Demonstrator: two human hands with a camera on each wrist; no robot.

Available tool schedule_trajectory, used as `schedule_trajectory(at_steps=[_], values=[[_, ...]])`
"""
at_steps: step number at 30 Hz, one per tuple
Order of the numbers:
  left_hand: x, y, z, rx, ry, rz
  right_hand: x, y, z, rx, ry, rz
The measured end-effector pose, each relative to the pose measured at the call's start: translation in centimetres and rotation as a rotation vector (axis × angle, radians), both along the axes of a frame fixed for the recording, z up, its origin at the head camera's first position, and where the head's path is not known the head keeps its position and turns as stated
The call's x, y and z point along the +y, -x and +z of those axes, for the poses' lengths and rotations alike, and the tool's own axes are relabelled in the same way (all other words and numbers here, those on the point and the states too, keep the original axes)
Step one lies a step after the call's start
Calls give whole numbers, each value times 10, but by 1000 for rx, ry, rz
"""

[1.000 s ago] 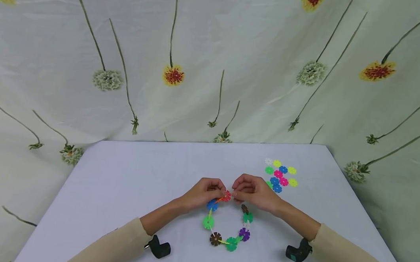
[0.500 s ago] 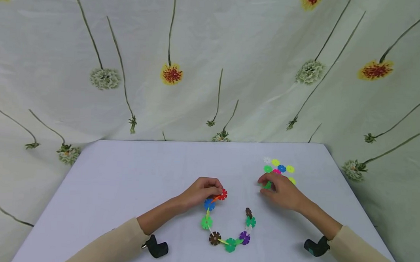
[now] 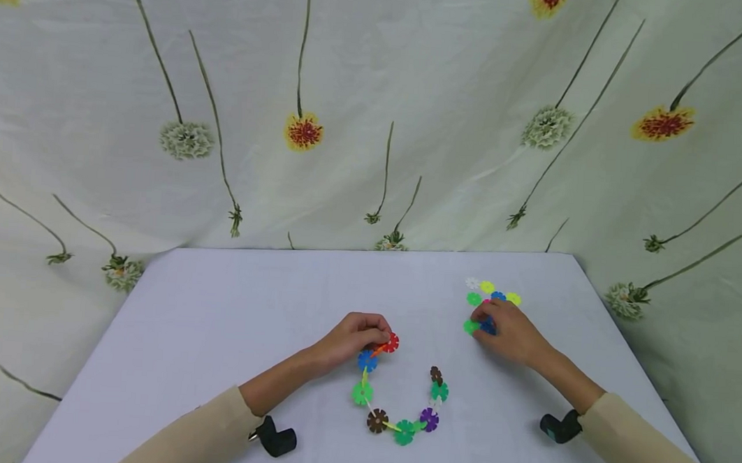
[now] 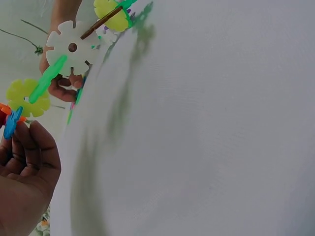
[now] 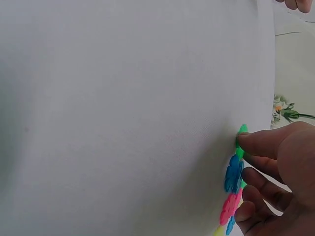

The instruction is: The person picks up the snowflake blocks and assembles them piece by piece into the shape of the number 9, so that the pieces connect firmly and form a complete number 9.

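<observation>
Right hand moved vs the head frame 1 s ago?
Yes. In the head view, the right hand has gone rightward, toward the right edge of the table, and is now at the loose discs.

No text, label, brand, number or sign can be read in any view. The multicoloured flower-shaped plastic discs (image 3: 362,393) and the pale cloth hanging with printed flowers (image 3: 349,55) bear no legible lettering; the small teal patch (image 3: 548,432) on the right black plastic wrist device (image 3: 564,426) is too small to make out.
</observation>
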State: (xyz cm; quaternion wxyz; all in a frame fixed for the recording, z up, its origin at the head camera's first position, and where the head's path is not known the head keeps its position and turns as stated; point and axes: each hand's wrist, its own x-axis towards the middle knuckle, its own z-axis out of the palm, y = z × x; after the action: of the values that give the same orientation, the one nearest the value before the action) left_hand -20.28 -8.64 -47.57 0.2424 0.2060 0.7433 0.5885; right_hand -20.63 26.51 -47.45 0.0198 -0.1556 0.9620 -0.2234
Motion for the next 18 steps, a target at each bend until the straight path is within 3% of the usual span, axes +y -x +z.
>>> schedule_trajectory(at_steps=[7, 18], values=[[-1, 1, 1, -8, -16, -8, 0, 7, -4, -12, 3, 0], [-1, 1, 0, -4, 1, -4, -3, 8, -6, -21, 127, 39]])
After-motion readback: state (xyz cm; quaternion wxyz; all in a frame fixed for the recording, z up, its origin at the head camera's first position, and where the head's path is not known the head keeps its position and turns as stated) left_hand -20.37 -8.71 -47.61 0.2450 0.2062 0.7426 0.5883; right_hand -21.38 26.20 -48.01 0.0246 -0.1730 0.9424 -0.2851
